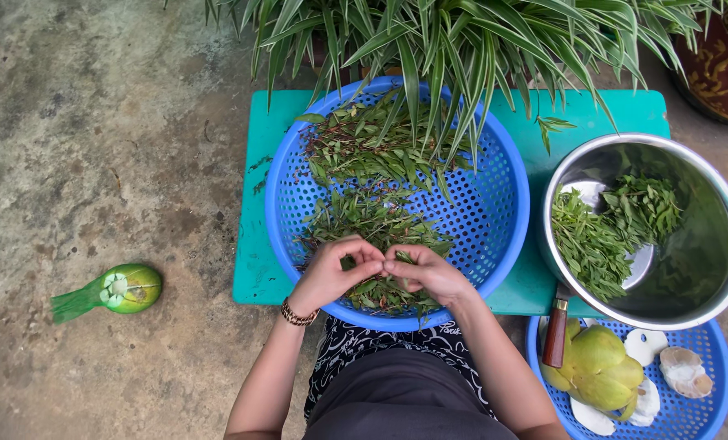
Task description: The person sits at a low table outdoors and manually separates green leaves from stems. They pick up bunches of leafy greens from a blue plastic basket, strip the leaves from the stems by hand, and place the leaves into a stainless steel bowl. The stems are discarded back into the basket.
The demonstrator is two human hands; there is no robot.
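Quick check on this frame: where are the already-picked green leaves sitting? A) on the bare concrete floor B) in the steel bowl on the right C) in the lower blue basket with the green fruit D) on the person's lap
B: the steel bowl at right holds a loose heap of picked leaves, while the left hand and right hand work a leafy stem over the large blue basket of stems.

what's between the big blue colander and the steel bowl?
Nothing lies there: in the head view only a narrow strip of the teal board shows between the blue colander and the steel bowl.
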